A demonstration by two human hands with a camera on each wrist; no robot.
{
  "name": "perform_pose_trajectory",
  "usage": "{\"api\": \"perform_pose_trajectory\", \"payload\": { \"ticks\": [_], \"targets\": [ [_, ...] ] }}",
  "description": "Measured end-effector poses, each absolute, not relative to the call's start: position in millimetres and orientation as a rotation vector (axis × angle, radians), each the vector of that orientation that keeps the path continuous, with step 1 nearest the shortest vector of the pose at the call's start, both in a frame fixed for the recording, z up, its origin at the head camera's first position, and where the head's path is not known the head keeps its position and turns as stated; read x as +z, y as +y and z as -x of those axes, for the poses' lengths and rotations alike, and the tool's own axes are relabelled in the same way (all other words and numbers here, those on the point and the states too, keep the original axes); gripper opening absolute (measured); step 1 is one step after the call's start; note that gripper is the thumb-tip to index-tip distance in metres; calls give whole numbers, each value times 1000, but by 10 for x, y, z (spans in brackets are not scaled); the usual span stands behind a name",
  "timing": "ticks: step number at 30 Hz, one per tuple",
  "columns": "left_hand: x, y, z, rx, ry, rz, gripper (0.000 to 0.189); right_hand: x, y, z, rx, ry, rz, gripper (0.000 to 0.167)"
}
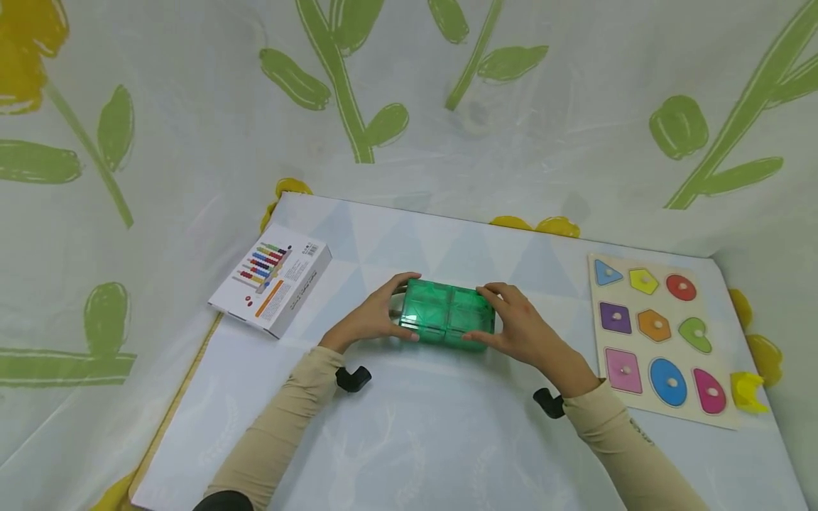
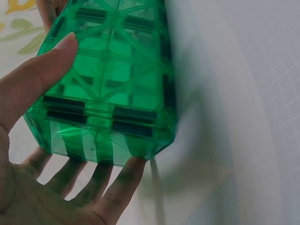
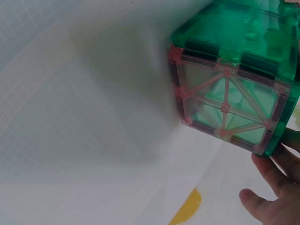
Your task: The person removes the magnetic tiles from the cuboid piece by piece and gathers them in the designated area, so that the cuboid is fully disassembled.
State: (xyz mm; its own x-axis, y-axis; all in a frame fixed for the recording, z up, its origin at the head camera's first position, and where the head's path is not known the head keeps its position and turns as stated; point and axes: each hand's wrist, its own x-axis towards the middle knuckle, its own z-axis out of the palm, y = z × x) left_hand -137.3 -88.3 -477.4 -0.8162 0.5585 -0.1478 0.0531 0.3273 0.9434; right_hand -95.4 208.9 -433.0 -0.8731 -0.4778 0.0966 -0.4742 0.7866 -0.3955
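Observation:
A see-through green block [image 1: 447,312] built of magnetic tiles is held between both hands above the middle of the table. My left hand [image 1: 369,317] grips its left end, thumb on the near side and fingers on the far side. In the left wrist view, dark magnet strips show along the green tile edges. My right hand [image 1: 520,328] grips the right end, thumb near and fingers far. The right wrist view shows a pinkish clear square tile [image 3: 225,107] closing one end of the block. Part of the right hand lies outside that view.
On the left of the table [image 1: 409,433] lies a white box [image 1: 271,280] with a bead-abacus picture. To the right is a wooden shape puzzle board [image 1: 652,277] with knobbed pieces. A yellow piece [image 1: 748,392] sits beside it, at the table's right edge.

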Motion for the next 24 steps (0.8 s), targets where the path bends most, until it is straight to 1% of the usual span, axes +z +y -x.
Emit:
{"api": "perform_pose_trajectory", "payload": {
  "ticks": [3, 11, 24],
  "targets": [
    [-4768, -884, 1357, 1501, 2149, -538, 110, -4322, 2079, 961, -671, 2962, 778, 83],
    [-4742, -894, 1326, 1487, 2166, -534, 109, -4328, 2055, 995, -775, 2931, 718, 84],
    [-4771, -890, 1320, 1506, 2145, -515, 110, -4364, 2073, 1030, -877, 2955, 782, 80]
  ]
}}
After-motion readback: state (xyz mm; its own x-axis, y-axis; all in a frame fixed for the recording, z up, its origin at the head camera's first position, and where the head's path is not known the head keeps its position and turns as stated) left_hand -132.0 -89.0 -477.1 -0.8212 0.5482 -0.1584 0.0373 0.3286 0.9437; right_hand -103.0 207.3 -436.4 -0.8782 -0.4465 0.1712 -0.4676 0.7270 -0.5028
